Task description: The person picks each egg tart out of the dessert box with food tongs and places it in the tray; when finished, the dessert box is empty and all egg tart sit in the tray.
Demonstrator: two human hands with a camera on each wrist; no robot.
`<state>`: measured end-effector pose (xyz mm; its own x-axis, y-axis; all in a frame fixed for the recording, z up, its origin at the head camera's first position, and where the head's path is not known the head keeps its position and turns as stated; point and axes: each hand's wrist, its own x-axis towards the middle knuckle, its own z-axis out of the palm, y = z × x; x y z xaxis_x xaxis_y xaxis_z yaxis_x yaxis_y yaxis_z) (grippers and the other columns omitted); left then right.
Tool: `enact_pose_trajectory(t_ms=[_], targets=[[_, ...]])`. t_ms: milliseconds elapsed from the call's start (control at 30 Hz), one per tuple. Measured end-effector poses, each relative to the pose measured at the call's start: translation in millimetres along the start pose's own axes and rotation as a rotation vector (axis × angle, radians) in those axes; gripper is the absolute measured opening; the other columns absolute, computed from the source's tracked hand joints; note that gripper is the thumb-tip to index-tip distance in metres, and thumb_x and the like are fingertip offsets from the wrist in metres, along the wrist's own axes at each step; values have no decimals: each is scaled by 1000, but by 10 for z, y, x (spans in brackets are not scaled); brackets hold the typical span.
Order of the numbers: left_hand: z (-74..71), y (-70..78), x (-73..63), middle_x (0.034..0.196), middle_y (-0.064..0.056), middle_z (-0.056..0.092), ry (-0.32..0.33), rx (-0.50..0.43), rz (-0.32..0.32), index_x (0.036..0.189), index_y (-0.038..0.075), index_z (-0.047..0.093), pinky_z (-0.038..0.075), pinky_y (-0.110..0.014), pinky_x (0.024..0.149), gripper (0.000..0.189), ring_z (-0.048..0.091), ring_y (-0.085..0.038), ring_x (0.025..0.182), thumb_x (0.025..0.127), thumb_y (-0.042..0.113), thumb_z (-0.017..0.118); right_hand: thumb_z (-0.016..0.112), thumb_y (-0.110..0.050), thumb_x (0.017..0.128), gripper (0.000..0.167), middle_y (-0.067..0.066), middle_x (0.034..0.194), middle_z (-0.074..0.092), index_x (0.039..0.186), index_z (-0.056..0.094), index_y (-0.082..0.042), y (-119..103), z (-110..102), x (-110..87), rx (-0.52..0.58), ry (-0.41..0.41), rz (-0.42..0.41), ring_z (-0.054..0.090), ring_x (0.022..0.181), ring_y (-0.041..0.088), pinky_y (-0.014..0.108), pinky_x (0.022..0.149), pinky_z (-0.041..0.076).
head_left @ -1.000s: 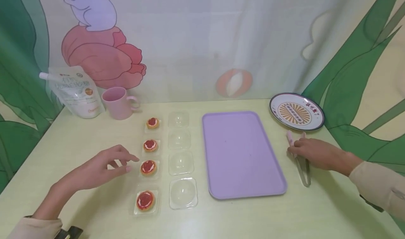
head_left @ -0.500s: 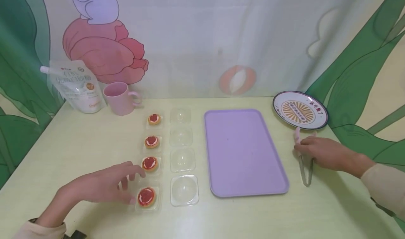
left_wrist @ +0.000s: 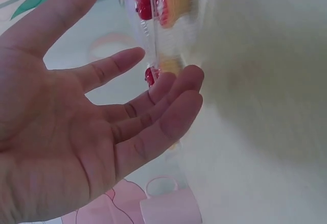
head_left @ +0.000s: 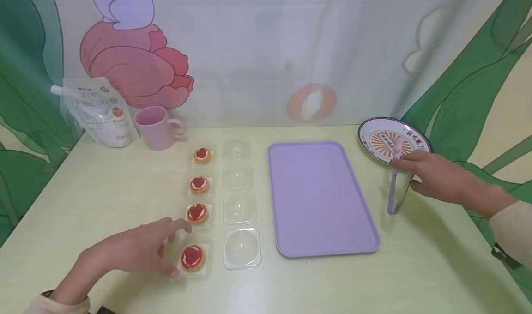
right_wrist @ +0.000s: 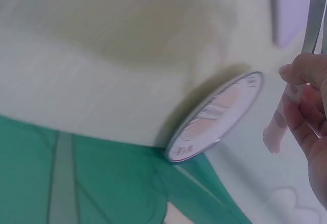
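Observation:
My right hand (head_left: 440,175) grips a pair of tongs (head_left: 392,191) with pink tips and a metal bend, held above the table just in front of the patterned plate (head_left: 370,141). In the right wrist view the thumb and fingers close round the tongs (right_wrist: 277,127). My left hand (head_left: 133,247) hovers with spread, relaxed fingers beside the nearest tart (head_left: 192,257), which has a red topping and sits in a clear plastic box base (head_left: 205,270). Nothing lies in its palm in the left wrist view. Several like tarts, among them one (head_left: 197,213) just behind, form a column.
Clear domed lids (head_left: 242,248) line up right of the tarts. A purple tray (head_left: 320,198) lies in the middle. At the back left stand a pink mug (head_left: 154,131) and a white spouted pouch (head_left: 101,115), before a printed curtain (head_left: 241,55).
My right hand has lifted the tongs off the table, up toward the plate. My left hand has come nearer, from beside the second tart to the nearest one.

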<state>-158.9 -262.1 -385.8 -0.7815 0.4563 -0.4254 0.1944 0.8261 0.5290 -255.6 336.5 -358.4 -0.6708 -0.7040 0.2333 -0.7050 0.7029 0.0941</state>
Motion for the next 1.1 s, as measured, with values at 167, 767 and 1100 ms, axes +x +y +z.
enact_pose_trajectory(t_ms=[167,767,1100], targets=[[120,20,-5,98,1,50,27,45,-24,142,26,49,41,-27,67,88,49,-14,77,65,38,92,84,11,57,61,11,106,73,114,68,-7,-94,-40,129,51,83,-21,67,93,24,42,71,57],[348,157,107,99,7,51,138,240,10,130,21,55,46,-33,64,83,51,-11,71,58,26,95,72,4,87,48,-14,115,71,132,59,-4,-620,-221,700,1118,104,397,68,89,2,22,81,58],[256,239,67,113,8,54,127,163,91,123,17,53,48,-25,71,67,52,-8,83,63,8,82,65,8,90,10,-2,129,59,94,73,4,-870,-225,909,1438,55,380,60,123,6,22,92,53]])
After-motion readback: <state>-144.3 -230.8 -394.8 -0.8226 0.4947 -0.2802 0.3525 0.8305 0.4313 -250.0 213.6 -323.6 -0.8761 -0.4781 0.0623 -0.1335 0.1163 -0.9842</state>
